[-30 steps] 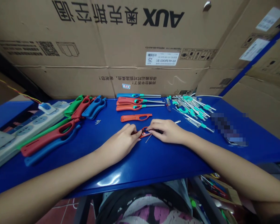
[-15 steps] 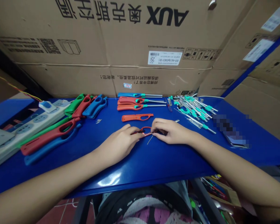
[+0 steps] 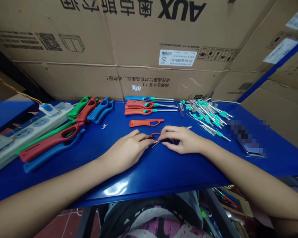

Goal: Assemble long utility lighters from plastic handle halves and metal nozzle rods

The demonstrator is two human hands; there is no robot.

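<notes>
Between my two hands an orange-red lighter casing (image 3: 154, 135) lies mostly hidden under the fingers. My left hand (image 3: 129, 150) is closed on its left end. My right hand (image 3: 182, 139) is closed at its right part, fingertips pinched near a thin wire (image 3: 156, 144). A metal tube tip (image 3: 189, 127) sticks out beyond my right hand. Just behind them lies an orange casing half (image 3: 146, 123). Farther back are orange lighters with metal tubes (image 3: 139, 112) and a blue one (image 3: 138, 99).
Green, red and blue casings (image 3: 49, 142) lie at the left beside a white power strip (image 3: 40, 122). Small metal pieces (image 3: 104, 126) are near them. At the right are a pile of metal tubes with teal parts (image 3: 208, 114) and a blurred phone (image 3: 248, 142). Cardboard (image 3: 136, 69) stands behind.
The view has shifted slightly. My right fingertips have moved a little left, closer to my left fingers, and the thin wire's visible end has moved left.
</notes>
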